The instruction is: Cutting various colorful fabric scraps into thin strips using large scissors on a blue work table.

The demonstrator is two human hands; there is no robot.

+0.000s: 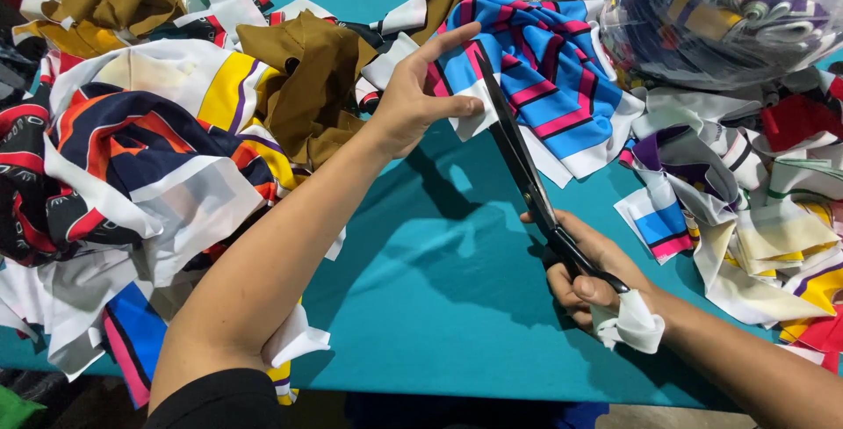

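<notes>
Striped cloth (549, 69), blue and pink, is held up over the teal table (421, 288), pinched at its white edge by the left hand (421, 95). Scissors (527, 170) are gripped closed-fisted in the right hand (584, 275), blades running up and away to that edge, seemingly parted, though this is hard to tell. Scrap heaps (132, 157) are spread on both sides.

Clear plastic bag (729, 12) of scraps, top right.
</notes>
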